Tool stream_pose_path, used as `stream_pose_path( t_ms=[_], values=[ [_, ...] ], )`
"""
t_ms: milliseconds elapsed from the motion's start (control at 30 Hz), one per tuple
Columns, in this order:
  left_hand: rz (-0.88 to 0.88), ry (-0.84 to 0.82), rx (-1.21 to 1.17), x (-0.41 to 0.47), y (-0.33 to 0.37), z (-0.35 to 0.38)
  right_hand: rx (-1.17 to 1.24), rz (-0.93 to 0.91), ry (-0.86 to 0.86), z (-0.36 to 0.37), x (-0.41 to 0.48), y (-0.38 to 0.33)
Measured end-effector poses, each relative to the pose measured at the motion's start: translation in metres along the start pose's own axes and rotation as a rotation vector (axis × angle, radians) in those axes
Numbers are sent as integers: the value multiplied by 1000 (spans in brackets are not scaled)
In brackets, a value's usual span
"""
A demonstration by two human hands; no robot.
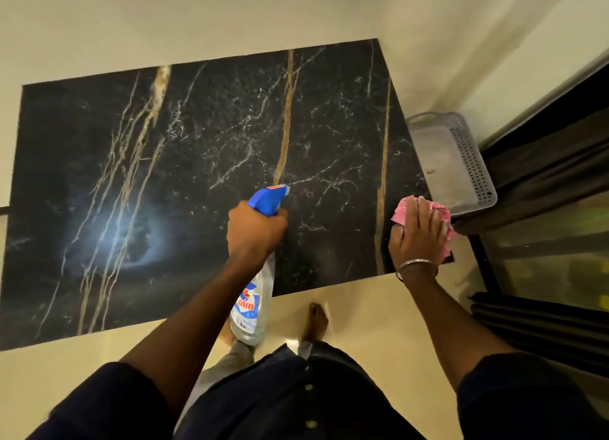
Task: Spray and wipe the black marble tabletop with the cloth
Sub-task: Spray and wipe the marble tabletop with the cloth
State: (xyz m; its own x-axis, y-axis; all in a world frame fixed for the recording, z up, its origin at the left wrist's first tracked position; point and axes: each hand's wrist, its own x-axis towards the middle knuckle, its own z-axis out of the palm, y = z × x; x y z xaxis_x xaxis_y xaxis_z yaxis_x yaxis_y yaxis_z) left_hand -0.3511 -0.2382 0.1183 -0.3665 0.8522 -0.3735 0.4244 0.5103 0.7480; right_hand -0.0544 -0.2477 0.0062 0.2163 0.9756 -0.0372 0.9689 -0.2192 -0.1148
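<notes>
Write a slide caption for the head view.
Left hand grips a spray bottle over the black marble tabletop; right hand presses a pink cloth at its corner.

From here I see a dark navy shirt (280, 400), sleeves (108, 403) ending near the elbows, small pale round buttons (308, 387) down its front, thin silver bangle (416, 263) on the right wrist, grey trousers (227, 360), bare foot (316, 319)

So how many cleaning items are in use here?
2: spray bottle in the left hand above the tabletop; pink cloth under the right hand at its near-right corner.
</notes>
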Motion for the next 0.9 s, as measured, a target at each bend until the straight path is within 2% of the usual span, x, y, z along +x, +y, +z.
stream_pose_path(
  t_ms=[133, 367, 567, 733, 900],
  values=[
    [-14, 21, 15, 20, -16, -34, 31, -41, -11, 9, -5, -64],
    [-88, 104, -10, 60, -49, -124, 59, -242, -143, 28, -34, -237],
    [-111, 205, 19, 105, -92, -226, 42, -517, -246, 44, -74, -403],
    [-106, 289, 59, 132, -123, -298, 22, -742, -364, 53, -117, -515],
    [-76, 341, 72, 155, -145, -332, 35, -1005, -415, 53, -139, -582]
  ],
)
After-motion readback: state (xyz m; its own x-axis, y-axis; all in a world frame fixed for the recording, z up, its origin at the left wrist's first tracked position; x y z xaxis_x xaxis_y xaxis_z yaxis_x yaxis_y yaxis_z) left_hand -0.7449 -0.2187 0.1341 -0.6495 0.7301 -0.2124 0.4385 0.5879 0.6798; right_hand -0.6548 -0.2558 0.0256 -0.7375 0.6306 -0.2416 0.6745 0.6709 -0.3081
